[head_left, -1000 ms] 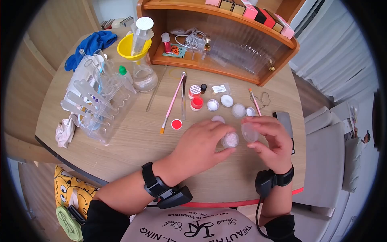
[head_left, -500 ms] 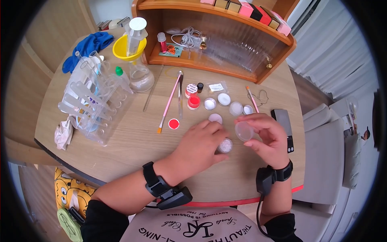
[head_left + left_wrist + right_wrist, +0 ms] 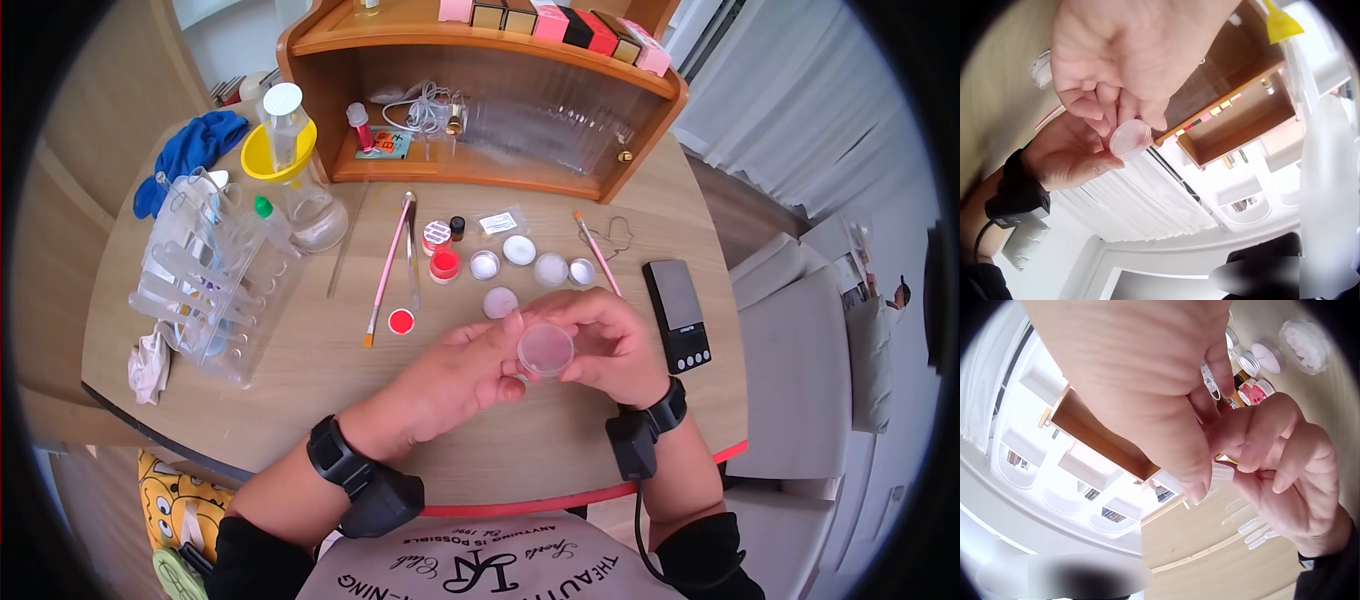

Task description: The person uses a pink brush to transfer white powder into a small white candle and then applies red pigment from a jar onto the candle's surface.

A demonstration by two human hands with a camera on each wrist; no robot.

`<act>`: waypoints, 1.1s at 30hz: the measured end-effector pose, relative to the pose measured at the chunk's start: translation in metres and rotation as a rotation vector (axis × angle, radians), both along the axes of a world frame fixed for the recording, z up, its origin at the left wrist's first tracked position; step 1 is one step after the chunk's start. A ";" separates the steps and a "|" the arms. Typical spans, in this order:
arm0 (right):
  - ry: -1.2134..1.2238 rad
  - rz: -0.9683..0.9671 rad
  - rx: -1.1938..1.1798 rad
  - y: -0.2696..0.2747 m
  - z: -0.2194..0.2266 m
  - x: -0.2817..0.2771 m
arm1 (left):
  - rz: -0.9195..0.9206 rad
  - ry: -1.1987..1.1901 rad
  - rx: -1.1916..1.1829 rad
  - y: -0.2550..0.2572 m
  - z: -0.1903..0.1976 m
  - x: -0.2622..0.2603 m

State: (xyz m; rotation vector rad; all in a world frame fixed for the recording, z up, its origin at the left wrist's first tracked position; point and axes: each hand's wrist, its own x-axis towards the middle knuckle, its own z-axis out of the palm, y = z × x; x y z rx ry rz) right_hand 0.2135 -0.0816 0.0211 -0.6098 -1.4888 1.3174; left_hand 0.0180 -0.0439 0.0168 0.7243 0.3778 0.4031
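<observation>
Both hands meet around a small clear plastic jar [image 3: 546, 350], round and shallow, with a ridged rim in the left wrist view. My right hand [image 3: 612, 345] grips its right side between thumb and fingers. Thumb and fingertips of my left hand [image 3: 460, 375] pinch its left edge. Through its clear wall no contents show. A second clear jar, of pale pink pieces [image 3: 1305, 345], stands on the table in the right wrist view; in the head view the hands hide it. Just beyond the hands lies a pale pink disc [image 3: 501, 302].
Behind are white-topped pots [image 3: 518, 250], a red pot [image 3: 444, 265] and a red disc [image 3: 401, 321]. A brush [image 3: 388, 270] lies left, a black scale [image 3: 678, 315] right. A test-tube rack [image 3: 215, 300] and a flask [image 3: 318, 218] stand left; a wooden cabinet [image 3: 480, 170] stands at the back.
My left hand has left the jar of pink pieces and turned over to pinch the clear jar. My right hand has brought that jar left, and the view has shifted.
</observation>
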 end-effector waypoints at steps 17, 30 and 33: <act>-0.510 -0.455 0.015 0.000 0.023 0.016 | 0.022 -0.216 -0.015 0.005 -0.001 -0.001; -1.208 -0.873 0.111 0.020 -0.014 0.054 | 0.127 -0.299 0.023 0.020 -0.016 -0.007; -1.099 -0.803 0.075 0.017 -0.007 0.053 | 0.138 -0.294 0.013 0.020 -0.015 -0.008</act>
